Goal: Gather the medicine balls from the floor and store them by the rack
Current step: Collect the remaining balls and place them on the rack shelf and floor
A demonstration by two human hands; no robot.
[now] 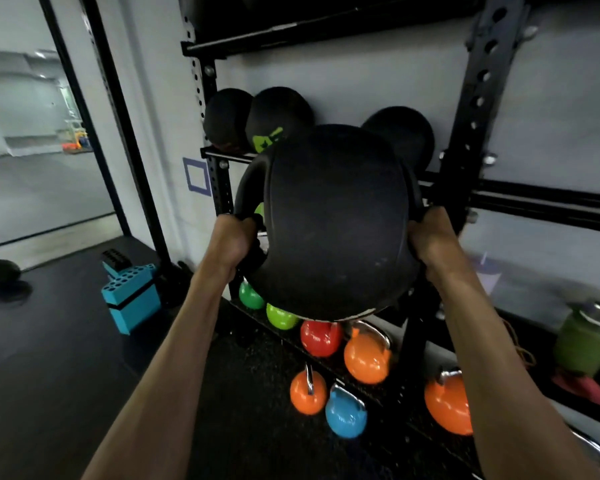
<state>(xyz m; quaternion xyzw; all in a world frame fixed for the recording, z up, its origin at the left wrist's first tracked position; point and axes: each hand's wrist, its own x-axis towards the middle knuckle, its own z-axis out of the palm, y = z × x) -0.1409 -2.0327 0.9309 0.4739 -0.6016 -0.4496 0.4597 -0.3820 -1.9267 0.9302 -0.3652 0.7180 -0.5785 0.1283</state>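
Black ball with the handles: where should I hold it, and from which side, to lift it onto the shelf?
By its two side handles, one hand from each side. The left handle arcs clear of the ball, leaving a finger gap; the round body looks too wide and smooth to hold. The left hand and right hand grip low on the handles.

2 bare forearms rise from 7 and 5 o'clock toward centre. The left hand (238, 242) and right hand (432, 239), backs toward the camera, grip the medicine ball (333, 220) at its 9 and 3 o'clock sides, fingers curled.
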